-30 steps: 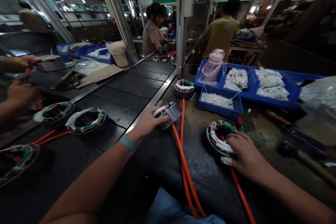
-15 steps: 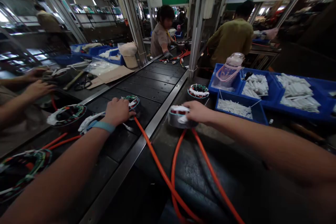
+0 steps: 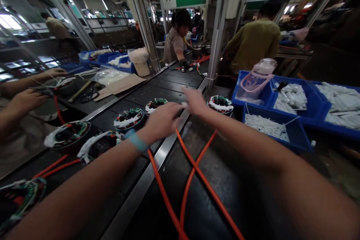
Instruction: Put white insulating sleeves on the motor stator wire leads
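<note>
My left hand (image 3: 163, 120), with a light blue wristband, is over the metal rail of the conveyor, fingers curled together. An orange cable (image 3: 194, 163) comes out below its fingers; whether they grip it is hidden. A small white piece (image 3: 183, 104) shows at its fingertips. Close by, my right hand (image 3: 195, 101) is blurred, its fingers stretched to the left and apart. Behind my left hand sits a wound motor stator (image 3: 154, 105) with white tape, and another stator (image 3: 128, 119) is left of it. A third stator (image 3: 219, 104) stands beside my right wrist on the bench.
More stators (image 3: 67, 135) line the conveyor (image 3: 165, 82) on the left. Blue bins (image 3: 309, 99) with white strips and a clear jug (image 3: 258, 77) stand right. A co-worker's hands (image 3: 28, 101) work at left; a metal post (image 3: 218, 30) rises ahead.
The stator my right hand held on the bench is no longer there; one now sits on the conveyor behind my left hand. My hands have come together over the rail; my left hand left its stator.
</note>
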The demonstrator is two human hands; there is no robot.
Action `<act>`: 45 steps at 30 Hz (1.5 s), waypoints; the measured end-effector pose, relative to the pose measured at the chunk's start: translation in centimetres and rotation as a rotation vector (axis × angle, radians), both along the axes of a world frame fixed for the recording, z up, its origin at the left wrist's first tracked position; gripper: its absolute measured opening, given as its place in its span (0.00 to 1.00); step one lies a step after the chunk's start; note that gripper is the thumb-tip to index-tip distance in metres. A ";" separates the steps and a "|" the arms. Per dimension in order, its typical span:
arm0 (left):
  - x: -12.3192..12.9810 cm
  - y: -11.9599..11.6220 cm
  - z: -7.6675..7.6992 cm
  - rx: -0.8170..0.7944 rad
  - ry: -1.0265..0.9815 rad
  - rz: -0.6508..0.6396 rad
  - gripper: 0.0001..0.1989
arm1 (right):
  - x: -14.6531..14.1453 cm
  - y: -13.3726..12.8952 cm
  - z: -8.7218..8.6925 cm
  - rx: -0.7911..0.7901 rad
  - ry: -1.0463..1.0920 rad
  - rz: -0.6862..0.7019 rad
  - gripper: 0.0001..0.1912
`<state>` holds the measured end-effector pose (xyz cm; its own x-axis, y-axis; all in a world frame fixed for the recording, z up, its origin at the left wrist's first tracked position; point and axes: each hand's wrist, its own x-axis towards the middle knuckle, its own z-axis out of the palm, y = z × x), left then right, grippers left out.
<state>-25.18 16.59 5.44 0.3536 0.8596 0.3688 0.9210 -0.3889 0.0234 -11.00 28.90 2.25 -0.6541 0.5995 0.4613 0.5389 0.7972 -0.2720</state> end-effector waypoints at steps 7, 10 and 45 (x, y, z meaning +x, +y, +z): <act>13.5 9.4 -3.1 0.069 0.092 -0.387 0.26 | 17.6 -4.9 -2.8 -0.143 0.227 -0.283 0.29; 14.3 11.1 -4.5 -0.041 0.134 -0.261 0.25 | 22.2 -10.1 -5.2 -0.159 0.190 -0.344 0.23; 15.0 -28.2 -17.1 -0.686 -1.906 0.093 0.33 | 1.9 -27.5 -3.5 -0.504 -0.443 0.088 0.23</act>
